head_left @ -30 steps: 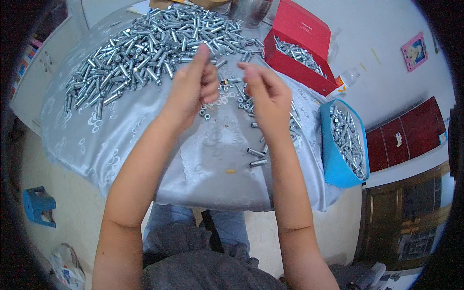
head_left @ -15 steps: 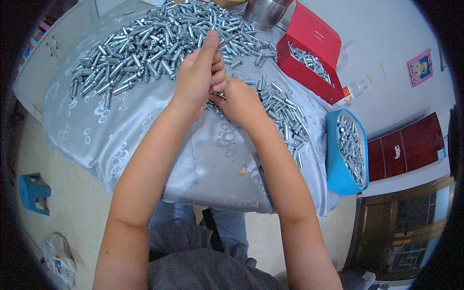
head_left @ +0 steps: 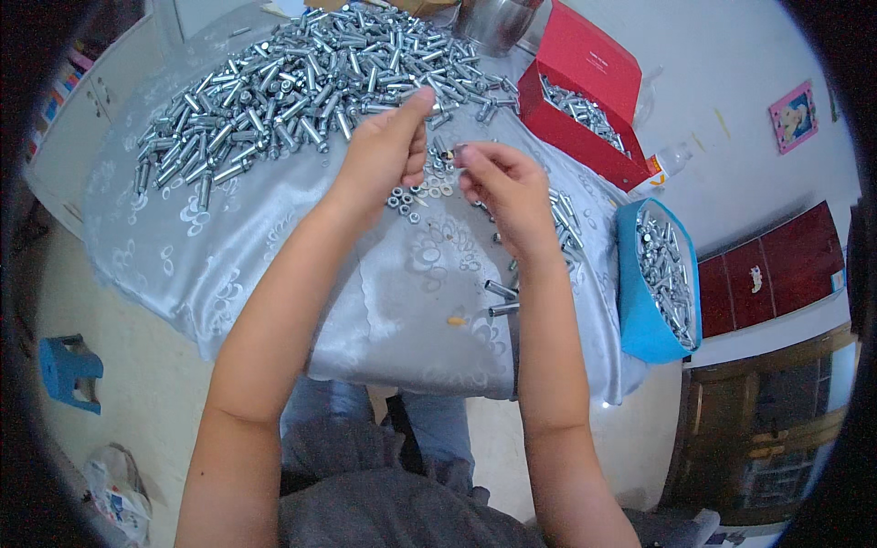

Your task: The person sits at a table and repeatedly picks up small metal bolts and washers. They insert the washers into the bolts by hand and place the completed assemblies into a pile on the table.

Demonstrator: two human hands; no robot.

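My left hand (head_left: 385, 157) is closed in front of the big heap of metal expansion bolts (head_left: 301, 91), thumb pointing away to the right. Its curled fingers hide whatever they hold. To its right, my right hand (head_left: 513, 194) pinches thumb and forefinger together on something small that I cannot make out. A short bolt end (head_left: 441, 146) shows between the two hands. Below them, loose nuts and washers (head_left: 417, 194) lie scattered on the silver cloth. More bolts (head_left: 565, 219) lie partly hidden beneath and beside my right hand.
A red box (head_left: 575, 137) with its lid up holds bolts at the far right. Nearer stands a blue container (head_left: 630, 292), also full of bolts. A metal pot (head_left: 496, 26) and a clear bottle (head_left: 674, 157) stand behind. A blue stool (head_left: 68, 373) is on the floor.
My hands, close together before, have come apart. The right hand has turned and drawn to the right, uncovering the nuts and washers. My left thumb has tilted further right.
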